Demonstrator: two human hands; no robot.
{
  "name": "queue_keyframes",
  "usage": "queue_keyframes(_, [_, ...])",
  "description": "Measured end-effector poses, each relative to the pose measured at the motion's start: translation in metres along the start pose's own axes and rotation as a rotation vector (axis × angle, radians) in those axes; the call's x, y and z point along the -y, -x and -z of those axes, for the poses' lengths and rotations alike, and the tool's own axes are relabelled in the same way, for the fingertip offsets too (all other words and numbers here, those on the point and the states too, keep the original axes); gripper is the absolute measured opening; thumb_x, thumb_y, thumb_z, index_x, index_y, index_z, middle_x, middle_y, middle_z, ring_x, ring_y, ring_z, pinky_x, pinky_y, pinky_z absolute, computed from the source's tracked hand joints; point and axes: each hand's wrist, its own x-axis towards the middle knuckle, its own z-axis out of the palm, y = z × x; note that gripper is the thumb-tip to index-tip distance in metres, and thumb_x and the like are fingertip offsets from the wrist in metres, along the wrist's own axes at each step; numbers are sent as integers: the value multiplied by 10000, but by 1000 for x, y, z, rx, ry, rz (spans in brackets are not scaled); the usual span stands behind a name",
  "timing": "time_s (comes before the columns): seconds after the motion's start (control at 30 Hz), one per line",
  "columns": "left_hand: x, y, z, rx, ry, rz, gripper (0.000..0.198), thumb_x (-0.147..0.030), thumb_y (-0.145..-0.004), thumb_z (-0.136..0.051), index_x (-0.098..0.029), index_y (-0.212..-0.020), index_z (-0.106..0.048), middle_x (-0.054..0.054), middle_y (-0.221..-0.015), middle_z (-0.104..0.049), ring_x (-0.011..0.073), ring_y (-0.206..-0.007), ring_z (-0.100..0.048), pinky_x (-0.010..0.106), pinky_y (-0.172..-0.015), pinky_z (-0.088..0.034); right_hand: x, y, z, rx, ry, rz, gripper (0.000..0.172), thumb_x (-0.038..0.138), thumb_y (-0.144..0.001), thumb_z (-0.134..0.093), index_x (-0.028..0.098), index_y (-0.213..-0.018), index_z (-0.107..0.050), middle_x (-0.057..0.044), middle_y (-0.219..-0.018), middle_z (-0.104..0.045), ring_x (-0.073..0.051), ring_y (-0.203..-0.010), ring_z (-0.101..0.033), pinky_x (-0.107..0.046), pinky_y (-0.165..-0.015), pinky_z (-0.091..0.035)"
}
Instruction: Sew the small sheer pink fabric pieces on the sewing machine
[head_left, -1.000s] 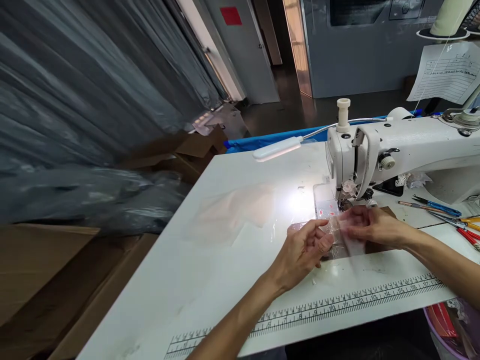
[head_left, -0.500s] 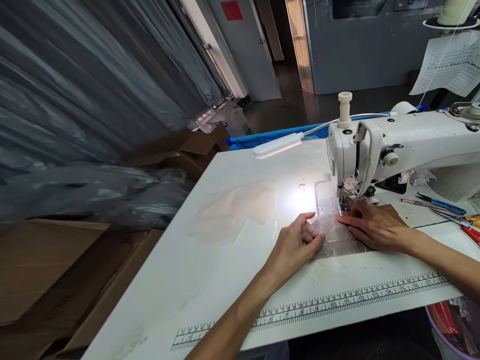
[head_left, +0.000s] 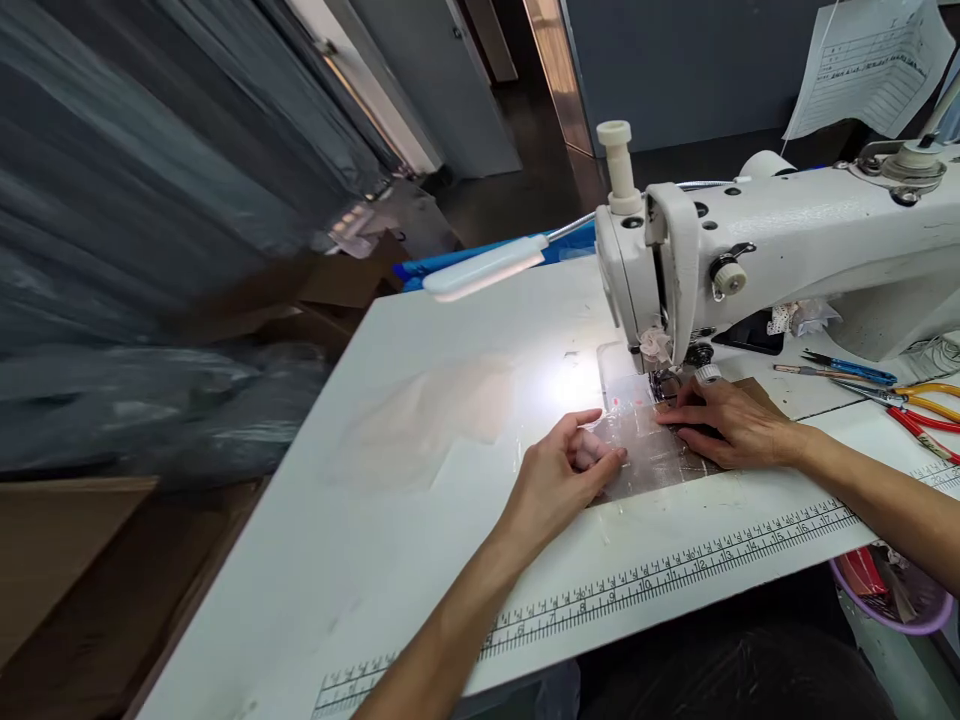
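Note:
A white sewing machine [head_left: 795, 235] stands at the right of the table, its presser foot [head_left: 663, 385] close to my fingertips. My right hand [head_left: 727, 425] rests just in front of the foot, forefinger and thumb stretched out over a tape-covered brownish-grey patch [head_left: 637, 460]. Whether thin material lies under those fingers is hard to see. On the patch's left edge is my left hand [head_left: 566, 470], fingers bent and thumb apart, with nothing visible in it. A sheer pale piece of fabric [head_left: 442, 410] lies flat to the left, apart from both hands.
A lamp [head_left: 487, 268] lights the area left of the needle. Snips [head_left: 851, 368] and red-handled pliers [head_left: 919, 430] lie at the right. A printed ruler [head_left: 645, 590] runs along the table's front edge. Cardboard boxes [head_left: 75, 560] stand at the left, a purple basket [head_left: 926, 620] below the right edge.
My view has shifted right and slightly down, so everything sits further left in the picture. Both hands keep nearly the same places beside the presser foot.

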Motion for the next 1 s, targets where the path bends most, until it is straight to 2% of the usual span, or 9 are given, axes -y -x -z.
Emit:
queue_keyframes(0.17, [1,1,-2,-2,-30,-14,597,-424,-680,-716,-151,-1188,-564,-39,-663,-635,111,-489,-545,243,-452,-468,0,0,-1,-11,-19,-17,319,246,-961,-524,195,-1242,-667,-121,-1114,-601,-253,-1035,-537,-454,-903,-511])
queue_keyframes(0.4, [-4,1,-1,-3,-5,29,657,-446,-645,-733,-143,-1197,-547,-45,-653,-635,125,-504,-566,258,-462,-502,5,-1,2,-15,-106,-45,322,190,-945,-525,181,-1227,-680,-123,-1099,-620,-241,-1030,-560,-435,-913,-507])
queue_keyframes(0.53, [-6,0,-2,-8,16,49,671,-418,-621,-757,-143,-1196,-548,-51,-644,-635,120,-497,-562,265,-466,-532,3,-1,2,17,-120,-12,296,148,-900,-559,198,-1137,-727,-110,-1100,-637,-241,-1031,-576,-438,-915,-501])
queue_keyframes(0.67, [-2,-2,-2,-8,15,45,680,-410,-613,-773,-144,-1199,-553,-54,-636,-639,113,-482,-563,245,-449,-525,0,-2,2,-19,-155,3,287,130,-883,-551,174,-1093,-741,-111,-1090,-664,-224,-1007,-600,-400,-891,-513])
queue_keyframes(0.73, [0,-3,-1,-10,18,32,683,-417,-613,-782,-145,-1197,-558,-56,-623,-635,113,-479,-565,234,-436,-517,0,-3,6,-15,-193,-33,288,151,-905,-535,180,-1109,-735,-99,-1076,-687,-207,-983,-624,-368,-871,-517])
queue_keyframes(0.9, [1,-4,1,-1,30,43,680,-412,-612,-793,-143,-1192,-562,-58,-616,-628,115,-489,-569,243,-454,-533,6,-5,19,23,-233,-236,319,128,-913,-500,199,-1117,-734,-56,-1020,-743,-173,-886,-677,-288,-794,-517])
queue_keyframes(1.0, [-1,-4,1,3,32,59,682,-412,-610,-795,-146,-1192,-561,-61,-613,-619,118,-501,-574,245,-460,-535,7,-5,22,35,-214,-288,307,128,-905,-513,185,-1103,-741,-59,-1027,-750,-177,-874,-685,-277,-784,-514])
